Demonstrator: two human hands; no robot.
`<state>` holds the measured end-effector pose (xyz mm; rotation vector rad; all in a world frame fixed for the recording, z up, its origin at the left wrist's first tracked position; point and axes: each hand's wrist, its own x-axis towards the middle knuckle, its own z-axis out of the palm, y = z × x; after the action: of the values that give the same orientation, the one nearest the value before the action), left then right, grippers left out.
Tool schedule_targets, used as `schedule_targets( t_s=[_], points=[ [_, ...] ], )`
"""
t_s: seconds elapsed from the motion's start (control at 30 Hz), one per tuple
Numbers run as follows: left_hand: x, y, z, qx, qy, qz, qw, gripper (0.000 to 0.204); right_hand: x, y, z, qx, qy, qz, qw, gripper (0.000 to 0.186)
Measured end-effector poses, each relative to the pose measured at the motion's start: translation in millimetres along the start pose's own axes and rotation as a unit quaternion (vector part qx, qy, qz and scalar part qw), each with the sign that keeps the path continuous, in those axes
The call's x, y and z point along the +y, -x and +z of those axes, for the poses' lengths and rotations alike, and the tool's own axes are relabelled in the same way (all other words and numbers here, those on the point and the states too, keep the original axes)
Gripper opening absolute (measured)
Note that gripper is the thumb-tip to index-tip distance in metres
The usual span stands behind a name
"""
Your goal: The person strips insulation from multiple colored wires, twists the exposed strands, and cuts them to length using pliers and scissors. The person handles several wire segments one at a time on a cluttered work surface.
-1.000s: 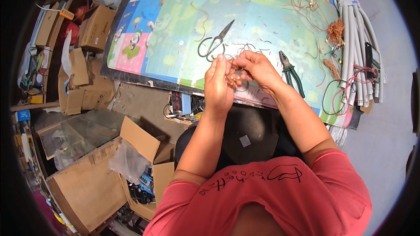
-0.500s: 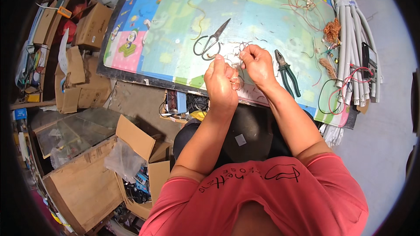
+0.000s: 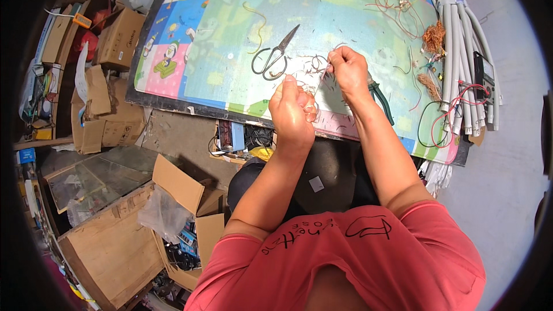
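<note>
My left hand is closed around a small bundle of thin copper-coloured wire above the table's near edge. To the right and slightly farther off, my right hand pinches a dark thin wire that stretches toward the left fingers. Black-handled scissors lie just beyond my left hand, blades pointing away. Beside my right wrist rest green-handled pliers; their jaws are hidden behind that hand. Dark snippets and curled bits of wire are scattered around both hands.
A cartoon-print mat covers the table. A yellow wire lies beyond the scissors. On the right are tangled wires, copper strands, white tubes and a black meter with leads. An open cardboard box stands lower left.
My right hand has moved right and slightly away from my left, drawing the wire out between them and covering the pliers' jaws. My left hand stays nearly in place.
</note>
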<state>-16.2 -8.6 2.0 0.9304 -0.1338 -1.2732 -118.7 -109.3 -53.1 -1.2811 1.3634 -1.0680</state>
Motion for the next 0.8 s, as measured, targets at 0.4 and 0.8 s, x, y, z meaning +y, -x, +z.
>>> schedule_targets(
  t_s=[0.4,0.8],
  points=[
    [25,7,-24,-0.011,0.049,-0.007,0.999,0.038,-6,-43,-82,0.056,-0.088,0.09,0.991,0.012],
    [49,-21,-52,-0.087,0.191,-0.064,0.976,0.042,-34,-2,-42,-0.228,0.348,-0.006,0.909,0.021]
  ],
)
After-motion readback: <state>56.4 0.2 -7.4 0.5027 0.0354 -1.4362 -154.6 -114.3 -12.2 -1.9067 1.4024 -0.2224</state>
